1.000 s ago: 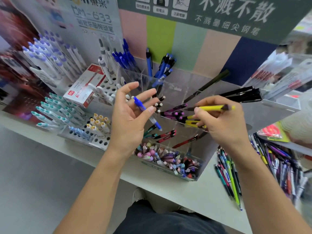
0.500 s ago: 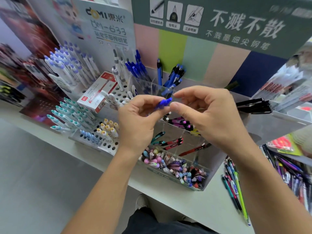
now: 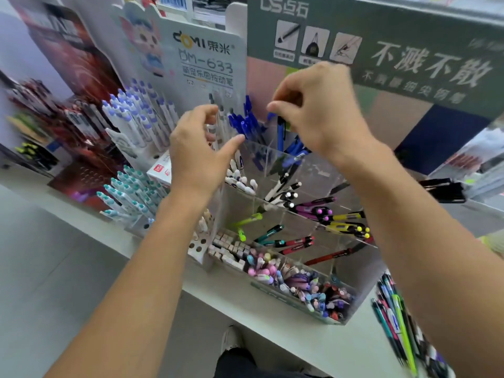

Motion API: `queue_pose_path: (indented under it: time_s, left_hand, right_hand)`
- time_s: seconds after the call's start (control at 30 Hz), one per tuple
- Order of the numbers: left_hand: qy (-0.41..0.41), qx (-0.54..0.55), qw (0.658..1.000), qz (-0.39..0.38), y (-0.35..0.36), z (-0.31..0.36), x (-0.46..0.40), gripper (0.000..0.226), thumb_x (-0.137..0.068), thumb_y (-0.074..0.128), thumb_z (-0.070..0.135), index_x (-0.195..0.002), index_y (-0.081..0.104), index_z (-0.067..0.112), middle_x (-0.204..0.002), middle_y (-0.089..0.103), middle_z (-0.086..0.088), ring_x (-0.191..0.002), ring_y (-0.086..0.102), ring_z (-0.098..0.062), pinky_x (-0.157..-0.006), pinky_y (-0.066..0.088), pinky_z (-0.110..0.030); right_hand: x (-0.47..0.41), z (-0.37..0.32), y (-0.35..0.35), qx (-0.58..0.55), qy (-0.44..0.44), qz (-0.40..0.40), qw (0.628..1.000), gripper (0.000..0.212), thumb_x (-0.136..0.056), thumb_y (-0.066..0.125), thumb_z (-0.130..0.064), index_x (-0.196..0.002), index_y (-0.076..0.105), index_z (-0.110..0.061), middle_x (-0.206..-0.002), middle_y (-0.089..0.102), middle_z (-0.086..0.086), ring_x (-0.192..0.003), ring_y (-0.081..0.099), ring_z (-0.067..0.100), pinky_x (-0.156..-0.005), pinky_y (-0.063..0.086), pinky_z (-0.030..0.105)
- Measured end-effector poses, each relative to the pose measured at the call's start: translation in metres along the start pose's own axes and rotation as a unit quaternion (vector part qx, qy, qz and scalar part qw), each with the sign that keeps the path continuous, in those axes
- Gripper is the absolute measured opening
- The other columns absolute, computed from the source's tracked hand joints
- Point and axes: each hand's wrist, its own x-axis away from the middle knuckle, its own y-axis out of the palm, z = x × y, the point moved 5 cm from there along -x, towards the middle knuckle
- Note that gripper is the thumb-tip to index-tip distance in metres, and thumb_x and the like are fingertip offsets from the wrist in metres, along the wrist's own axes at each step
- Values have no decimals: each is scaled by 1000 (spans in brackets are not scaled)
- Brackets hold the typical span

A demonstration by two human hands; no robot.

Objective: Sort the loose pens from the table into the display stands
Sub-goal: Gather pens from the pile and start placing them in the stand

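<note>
Above the clear stand, right hand pinches a blue pen.

Above your right hand you see a dark green signboard with white characters and three small pictograms. Up past your left hand stands a pale card marked DM-633 with a cartoon animal. Just left of your left wrist lies a small red-and-white box.
</note>
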Motion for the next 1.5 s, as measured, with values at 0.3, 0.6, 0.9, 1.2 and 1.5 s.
queue_pose_path:
  time_s: [0.3, 0.6, 0.9, 1.2, 1.5]
  left_hand:
    - [35, -17, 998, -50, 27, 6, -56, 40, -75, 86, 41, -104, 75, 16, -92, 72, 0, -78, 66, -13, -79, 58, -33]
    - [-10, 70, 997, -23, 7, -19, -46, 49, -72, 87, 5, -116, 70, 17, -98, 70, 8, -79, 67, -3, -73, 58, -19]
    - [-25, 108, 992, -58, 20, -6, 6, 19, -82, 83, 20, -95, 70, 22, -79, 68, 10, -58, 58, 0, -61, 52, -14]
    - [-40, 118, 989, -75, 39, 8, 20, 33, -85, 79, 10, -115, 67, 18, -99, 70, 9, -82, 69, 1, -74, 58, -19]
    - [26, 221, 946, -236, 101, 103, 127, 7, -89, 77, 18, -86, 71, 16, -73, 69, 7, -64, 64, -8, -58, 49, -19]
  right_hand:
    - [-32, -14, -5, 34, 19, -131, 991, 5, -85, 80, -22, -86, 76, -19, -68, 65, -6, -60, 66, 5, -67, 58, 21]
    - [-32, 11, 51, 107, 71, -109, 986, 12, -83, 76, -6, -91, 79, -13, -86, 73, 10, -75, 67, 28, -74, 59, 34]
    - [51, 62, -4, 80, 272, -74, 956, 51, -72, 88, -46, -96, 71, -4, -89, 69, 12, -76, 62, 24, -68, 49, 31]
    - [22, 59, 31, -109, 172, -22, 979, 23, -81, 79, -3, -102, 75, -10, -89, 72, 1, -82, 68, 12, -80, 58, 29]
    - [186, 95, -75, -200, 167, 70, 963, 8, -91, 75, -19, -85, 76, -14, -66, 71, -3, -53, 68, 17, -49, 55, 29]
